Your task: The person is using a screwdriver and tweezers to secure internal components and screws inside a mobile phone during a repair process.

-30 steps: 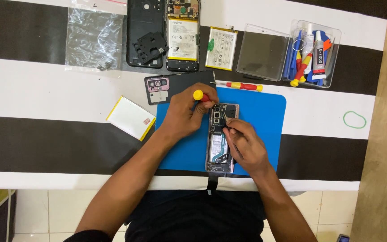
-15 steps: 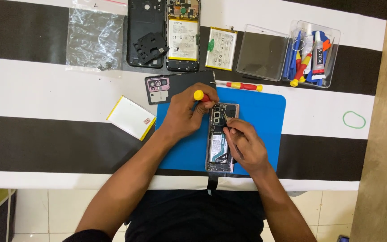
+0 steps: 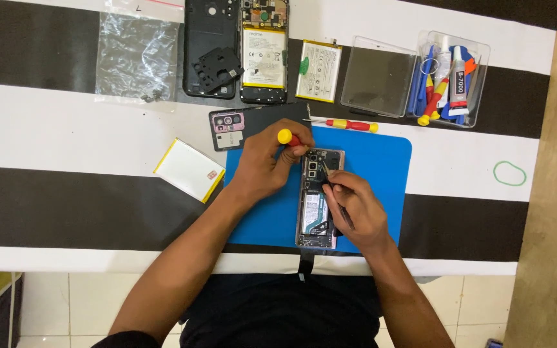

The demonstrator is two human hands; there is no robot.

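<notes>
Screwdriver [image 3: 289, 138] clenched in left grip [image 3: 267, 161]; right grip [image 3: 354, 209] pinches tweezers [image 3: 325, 171] over phone [image 3: 318, 200].

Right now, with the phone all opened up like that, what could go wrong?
The left hand holds a small screwdriver at the top of the opened phone; its tip could slip and scratch the bare parts. The right hand pokes a thin tool into the phone, which might bend something delicate. Tiny loose bits by the plastic bag could easily get lost.
</notes>
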